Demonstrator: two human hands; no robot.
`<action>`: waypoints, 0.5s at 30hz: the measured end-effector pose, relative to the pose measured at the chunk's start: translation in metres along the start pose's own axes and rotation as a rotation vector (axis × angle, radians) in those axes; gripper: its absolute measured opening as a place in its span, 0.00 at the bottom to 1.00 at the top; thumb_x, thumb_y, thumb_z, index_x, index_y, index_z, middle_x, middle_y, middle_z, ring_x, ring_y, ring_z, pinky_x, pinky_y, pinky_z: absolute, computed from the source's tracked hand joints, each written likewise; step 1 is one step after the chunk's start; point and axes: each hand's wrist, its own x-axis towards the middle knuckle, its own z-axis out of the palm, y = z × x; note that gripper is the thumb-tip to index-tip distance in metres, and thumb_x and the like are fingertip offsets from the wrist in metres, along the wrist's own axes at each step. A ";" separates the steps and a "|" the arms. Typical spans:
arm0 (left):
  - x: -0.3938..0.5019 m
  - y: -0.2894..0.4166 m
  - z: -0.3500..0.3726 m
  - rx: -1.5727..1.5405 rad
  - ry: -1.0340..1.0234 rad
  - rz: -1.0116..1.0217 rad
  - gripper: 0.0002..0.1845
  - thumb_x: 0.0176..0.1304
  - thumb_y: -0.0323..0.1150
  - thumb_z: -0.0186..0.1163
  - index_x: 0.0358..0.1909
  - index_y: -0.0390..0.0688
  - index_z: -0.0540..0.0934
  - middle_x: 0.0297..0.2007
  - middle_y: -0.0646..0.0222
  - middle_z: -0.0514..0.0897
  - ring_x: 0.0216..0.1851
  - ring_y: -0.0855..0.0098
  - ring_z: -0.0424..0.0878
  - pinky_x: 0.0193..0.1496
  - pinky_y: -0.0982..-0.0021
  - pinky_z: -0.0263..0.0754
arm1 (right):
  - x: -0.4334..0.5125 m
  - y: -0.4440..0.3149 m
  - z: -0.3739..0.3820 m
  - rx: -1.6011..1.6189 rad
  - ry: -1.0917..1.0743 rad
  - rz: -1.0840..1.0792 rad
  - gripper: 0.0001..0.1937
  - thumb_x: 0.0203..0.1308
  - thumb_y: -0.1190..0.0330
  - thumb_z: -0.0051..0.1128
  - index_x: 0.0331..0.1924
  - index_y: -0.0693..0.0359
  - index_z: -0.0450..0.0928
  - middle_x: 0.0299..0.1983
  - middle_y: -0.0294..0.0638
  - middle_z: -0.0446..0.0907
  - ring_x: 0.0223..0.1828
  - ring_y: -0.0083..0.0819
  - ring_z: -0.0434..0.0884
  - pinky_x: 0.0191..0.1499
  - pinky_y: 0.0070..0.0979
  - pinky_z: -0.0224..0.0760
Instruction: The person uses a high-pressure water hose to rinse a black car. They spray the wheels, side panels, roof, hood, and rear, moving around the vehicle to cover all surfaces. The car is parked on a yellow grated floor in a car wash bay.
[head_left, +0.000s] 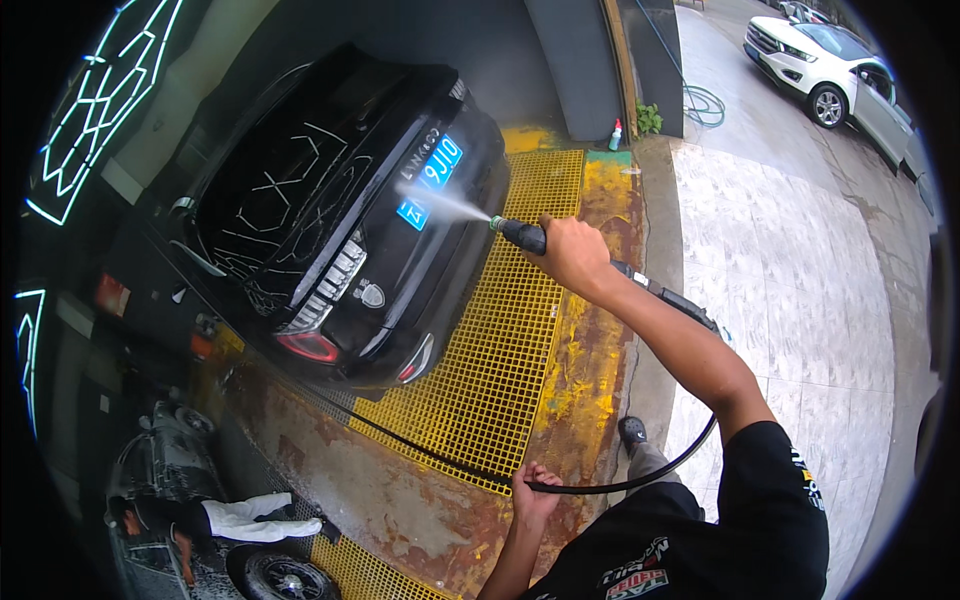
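My right hand (574, 253) grips a black pressure-washer spray gun (523, 235) with a green nozzle tip. A white jet of water (455, 206) leaves it and strikes the rear of a black car (401, 277), close to its blue licence plate (441, 166). Lower down, my left hand (535, 484) is closed around a black hose (600, 489). The hose curves from beneath my right arm, through the left hand, and on across the floor towards the car's near rear corner. Water mist blurs the tailgate around the plate.
Yellow floor grating (480, 375) runs beneath and behind the car. At lower left a co-worker (187, 517) leans over a foam-covered car (169, 450). A spray bottle (616, 135) stands by the wall pillar; a coiled green hose (703, 106) lies outside. A white car (817, 64) is parked at upper right.
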 end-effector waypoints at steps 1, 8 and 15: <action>0.016 -0.002 0.011 0.018 0.028 0.015 0.19 0.76 0.42 0.43 0.29 0.44 0.76 0.23 0.73 0.74 0.23 0.75 0.70 0.31 0.71 0.66 | 0.020 0.019 -0.003 0.028 0.054 0.039 0.18 0.55 0.55 0.70 0.38 0.60 0.80 0.29 0.52 0.85 0.33 0.52 0.86 0.38 0.46 0.81; 0.097 -0.032 0.118 0.046 0.106 0.020 0.14 0.72 0.38 0.48 0.30 0.44 0.77 0.24 0.72 0.76 0.24 0.75 0.71 0.32 0.70 0.67 | 0.095 0.125 -0.008 0.001 0.082 0.011 0.16 0.56 0.63 0.66 0.44 0.61 0.75 0.24 0.53 0.83 0.27 0.53 0.84 0.30 0.46 0.78; 0.166 -0.098 0.185 0.280 0.194 -0.071 0.10 0.68 0.36 0.55 0.31 0.42 0.80 0.27 0.69 0.80 0.26 0.72 0.74 0.35 0.67 0.69 | 0.039 0.166 0.045 0.062 -0.541 -0.170 0.19 0.54 0.59 0.65 0.45 0.60 0.76 0.26 0.52 0.84 0.31 0.52 0.87 0.35 0.47 0.81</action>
